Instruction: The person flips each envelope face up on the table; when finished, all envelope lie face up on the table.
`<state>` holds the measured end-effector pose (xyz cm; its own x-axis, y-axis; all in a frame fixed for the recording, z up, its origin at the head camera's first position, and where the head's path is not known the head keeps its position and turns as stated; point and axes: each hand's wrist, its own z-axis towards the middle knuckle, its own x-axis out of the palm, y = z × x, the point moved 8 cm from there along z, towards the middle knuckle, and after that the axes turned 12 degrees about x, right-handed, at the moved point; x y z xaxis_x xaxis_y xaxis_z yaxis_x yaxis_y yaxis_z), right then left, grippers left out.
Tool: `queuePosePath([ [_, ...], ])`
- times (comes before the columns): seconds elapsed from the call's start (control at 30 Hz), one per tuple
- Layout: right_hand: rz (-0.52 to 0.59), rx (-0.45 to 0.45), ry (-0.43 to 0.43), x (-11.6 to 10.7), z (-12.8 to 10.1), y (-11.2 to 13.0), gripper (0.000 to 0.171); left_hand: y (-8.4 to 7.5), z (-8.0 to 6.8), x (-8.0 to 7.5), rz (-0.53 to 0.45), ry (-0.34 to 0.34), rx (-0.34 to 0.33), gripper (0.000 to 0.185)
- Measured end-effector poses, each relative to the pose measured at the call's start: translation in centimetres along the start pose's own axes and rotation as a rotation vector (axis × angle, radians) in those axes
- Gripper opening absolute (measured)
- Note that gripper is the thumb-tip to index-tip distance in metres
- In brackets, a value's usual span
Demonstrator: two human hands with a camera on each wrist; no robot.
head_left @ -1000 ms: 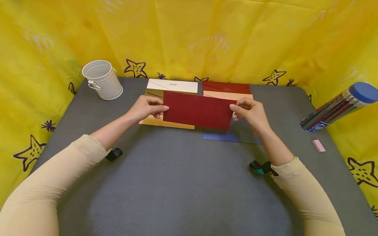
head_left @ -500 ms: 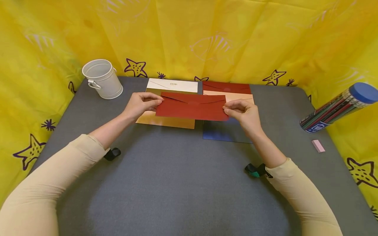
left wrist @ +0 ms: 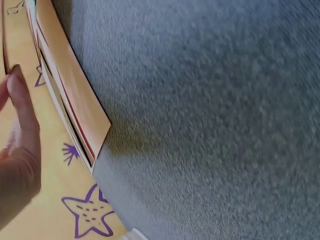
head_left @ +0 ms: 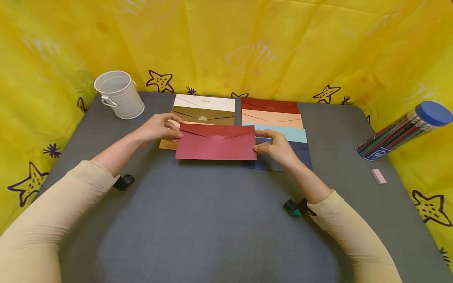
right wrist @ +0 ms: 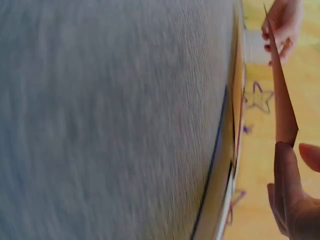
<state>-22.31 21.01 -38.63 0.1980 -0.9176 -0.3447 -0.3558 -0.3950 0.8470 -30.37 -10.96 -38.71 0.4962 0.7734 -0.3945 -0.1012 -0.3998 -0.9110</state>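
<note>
A rose-red envelope (head_left: 216, 147), flap side toward the head camera, is held up above the table between both hands. My left hand (head_left: 155, 127) pinches its left edge between thumb and fingers. At the right edge, my right hand (head_left: 277, 147) holds it by thumb and fingertips; the right wrist view shows the envelope (right wrist: 284, 110) edge-on, meeting the fingers. Behind it lie two overlapping rows of envelopes. The left row has a white envelope (head_left: 205, 103), an olive one (head_left: 216, 114) and a partly hidden golden one (head_left: 166, 144). The right row runs from red (head_left: 270, 106) through peach (head_left: 270, 118) and light blue (head_left: 297, 135) to dark blue (head_left: 301, 155).
A white metal bucket (head_left: 120, 96) stands at the back left of the grey table (head_left: 205, 220). On the right are a clear tube of pencils (head_left: 396, 133) with a blue lid and a pink eraser (head_left: 378, 176). A yellow patterned cloth (head_left: 212, 43) hangs behind.
Both hands have turned the envelope from its plain dark side to its flap side, then brought it left and nearer. More of the olive, light blue and dark blue envelopes now shows.
</note>
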Motion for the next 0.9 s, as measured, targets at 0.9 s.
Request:
queuePosePath([
  [0.9,0.069,0.119,0.431,7.5,-0.9,-1.2,0.066,2.5,-1.7,-2.2,0.476,0.055,-0.094,0.037],
])
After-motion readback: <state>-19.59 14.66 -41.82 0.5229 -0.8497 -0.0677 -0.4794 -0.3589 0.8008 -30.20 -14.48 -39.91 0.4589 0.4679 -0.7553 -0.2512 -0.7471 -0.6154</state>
